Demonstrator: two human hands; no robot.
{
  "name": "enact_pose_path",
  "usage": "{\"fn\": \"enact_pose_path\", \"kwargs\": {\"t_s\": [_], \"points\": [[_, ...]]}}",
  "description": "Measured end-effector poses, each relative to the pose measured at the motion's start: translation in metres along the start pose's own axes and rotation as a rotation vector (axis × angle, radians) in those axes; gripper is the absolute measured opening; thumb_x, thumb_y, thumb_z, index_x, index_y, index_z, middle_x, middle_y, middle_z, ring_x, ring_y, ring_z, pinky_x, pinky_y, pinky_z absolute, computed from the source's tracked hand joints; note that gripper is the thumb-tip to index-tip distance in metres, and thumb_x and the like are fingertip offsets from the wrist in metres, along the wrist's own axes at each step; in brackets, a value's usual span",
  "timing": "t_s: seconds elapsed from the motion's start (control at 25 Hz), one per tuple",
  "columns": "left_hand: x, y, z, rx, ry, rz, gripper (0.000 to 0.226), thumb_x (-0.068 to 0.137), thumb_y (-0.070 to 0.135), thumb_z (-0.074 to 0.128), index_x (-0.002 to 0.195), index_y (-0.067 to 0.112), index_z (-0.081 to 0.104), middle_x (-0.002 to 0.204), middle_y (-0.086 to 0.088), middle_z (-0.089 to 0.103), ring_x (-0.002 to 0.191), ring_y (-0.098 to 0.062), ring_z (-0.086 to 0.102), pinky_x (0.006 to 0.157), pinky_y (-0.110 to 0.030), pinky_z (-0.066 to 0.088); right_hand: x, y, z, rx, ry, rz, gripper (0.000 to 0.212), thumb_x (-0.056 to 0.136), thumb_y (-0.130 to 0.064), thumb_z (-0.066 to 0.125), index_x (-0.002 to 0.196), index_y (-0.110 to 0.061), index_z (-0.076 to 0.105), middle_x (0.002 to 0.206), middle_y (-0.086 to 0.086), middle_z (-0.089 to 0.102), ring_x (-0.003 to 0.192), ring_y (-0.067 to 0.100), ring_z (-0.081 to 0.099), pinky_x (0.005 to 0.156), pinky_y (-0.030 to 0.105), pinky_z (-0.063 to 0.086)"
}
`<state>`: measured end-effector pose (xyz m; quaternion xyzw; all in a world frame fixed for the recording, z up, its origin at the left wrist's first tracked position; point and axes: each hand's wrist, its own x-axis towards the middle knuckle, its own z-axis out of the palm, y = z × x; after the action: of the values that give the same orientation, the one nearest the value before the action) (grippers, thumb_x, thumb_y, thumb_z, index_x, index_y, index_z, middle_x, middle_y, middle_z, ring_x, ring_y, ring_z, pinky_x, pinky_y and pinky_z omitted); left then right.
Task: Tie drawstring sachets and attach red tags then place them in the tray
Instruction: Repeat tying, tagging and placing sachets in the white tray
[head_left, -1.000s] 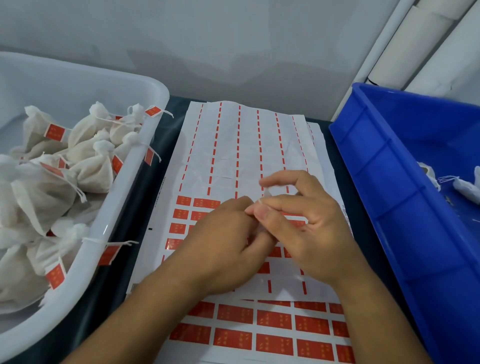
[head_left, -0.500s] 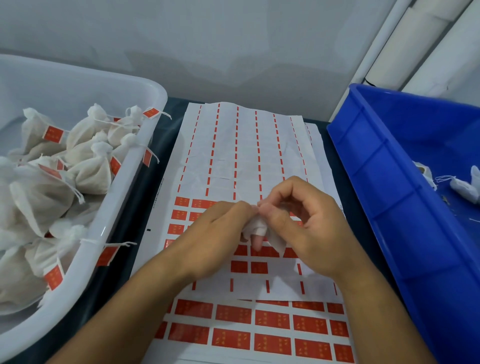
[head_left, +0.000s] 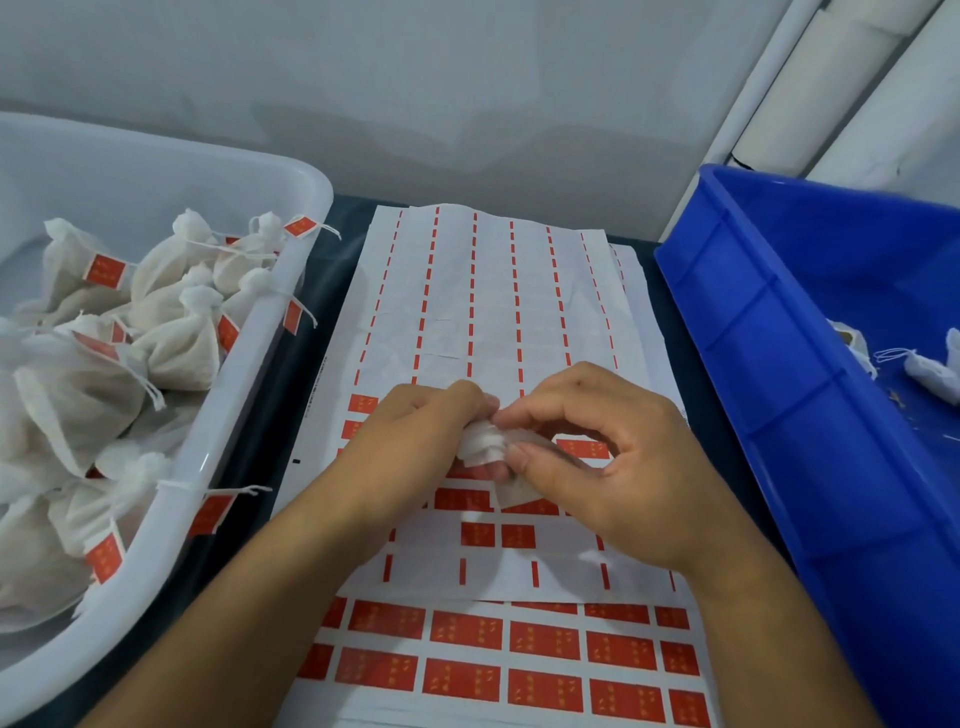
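Note:
Over the sheet of red tag stickers (head_left: 493, 639) my two hands meet around a small white sachet (head_left: 480, 447). My left hand (head_left: 415, 441) grips its body, which is mostly hidden in my fingers. My right hand (head_left: 608, 462) pinches the gathered top between thumb and forefinger. Whether a drawstring lies between my fingers cannot be seen. The white tray (head_left: 249, 395) at the left holds several tied sachets (head_left: 176, 343) with red tags (head_left: 105, 270).
A blue bin (head_left: 779, 395) stands at the right with a few untied white sachets (head_left: 930, 369) inside. The sticker sheet's far half (head_left: 493, 291) is peeled bare. A grey wall runs behind; white pipes rise at the back right.
My hands have dropped slightly toward me and closed tighter together. The sachet's white top, hidden a second ago, now shows between my fingers.

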<state>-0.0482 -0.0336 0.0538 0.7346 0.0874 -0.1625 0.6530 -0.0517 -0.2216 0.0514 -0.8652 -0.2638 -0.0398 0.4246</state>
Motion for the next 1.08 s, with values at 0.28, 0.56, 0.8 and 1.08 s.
{"fn": "enact_pose_path", "kwargs": {"t_s": [0.28,0.56,0.8,1.08], "points": [[0.0,-0.002,0.0,0.043,0.036,0.012,0.05,0.094,0.06,0.049,0.095,0.02,0.078,0.085,-0.006,0.076,0.067,-0.005,0.07,0.057,-0.019,0.056,0.0,-0.002,0.002,-0.058,-0.015,-0.004,0.034,0.093,-0.046,0.066,0.125,-0.035,0.071,0.111,-0.024,0.066,0.108,0.005,0.063,0.09,0.017,0.054],[0.001,-0.002,-0.002,0.205,-0.076,0.047,0.07,0.07,0.098,0.023,0.085,0.054,0.076,0.083,0.025,0.075,0.086,0.005,0.071,0.087,-0.033,0.048,-0.001,0.002,0.001,-0.107,0.036,0.033,0.027,0.091,-0.04,0.073,0.118,-0.035,0.072,0.107,-0.024,0.063,0.107,0.003,0.061,0.086,0.009,0.051],[0.006,-0.001,-0.001,0.201,-0.253,0.178,0.029,0.102,0.037,0.054,0.088,0.028,0.079,0.09,0.009,0.077,0.098,-0.016,0.071,0.097,-0.036,0.056,0.003,0.005,0.001,-0.053,0.144,0.053,0.014,0.095,-0.036,0.065,0.101,-0.029,0.075,0.099,-0.016,0.067,0.098,0.01,0.066,0.078,0.024,0.057],[-0.007,0.0,0.01,0.056,-0.045,0.352,0.03,0.071,0.056,0.063,0.086,0.035,0.079,0.097,0.013,0.073,0.097,-0.011,0.07,0.089,-0.033,0.056,0.007,-0.002,0.007,0.121,0.295,0.133,0.012,0.098,-0.03,0.06,0.098,-0.03,0.071,0.093,-0.018,0.068,0.098,0.01,0.068,0.078,0.017,0.056]]}}
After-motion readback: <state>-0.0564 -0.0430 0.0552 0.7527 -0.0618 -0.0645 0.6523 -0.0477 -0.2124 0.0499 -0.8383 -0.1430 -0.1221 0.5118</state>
